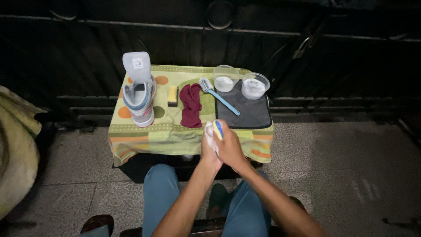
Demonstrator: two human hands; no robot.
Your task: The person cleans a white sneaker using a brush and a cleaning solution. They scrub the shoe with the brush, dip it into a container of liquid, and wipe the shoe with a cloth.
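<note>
A soft printed cloth in yellow-green with orange spots drapes the worktop, matt and slightly creased. On it lies a dark matt mat, smooth-looking. The two tubs at upper right are clear glossy plastic. The brush has a smooth blue plastic handle. The maroon rag is limp matt cloth. The shoe looks smooth, faintly shiny. The floor is speckled, rough-looking stone.

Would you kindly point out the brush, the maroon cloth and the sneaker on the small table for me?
brush (218,97): head view, on its light blue handle, partly over the dark mat.
maroon cloth (190,105): head view, middle of the crumpled fabric.
sneaker (140,98): head view, on the upper below the raised tongue.
</note>
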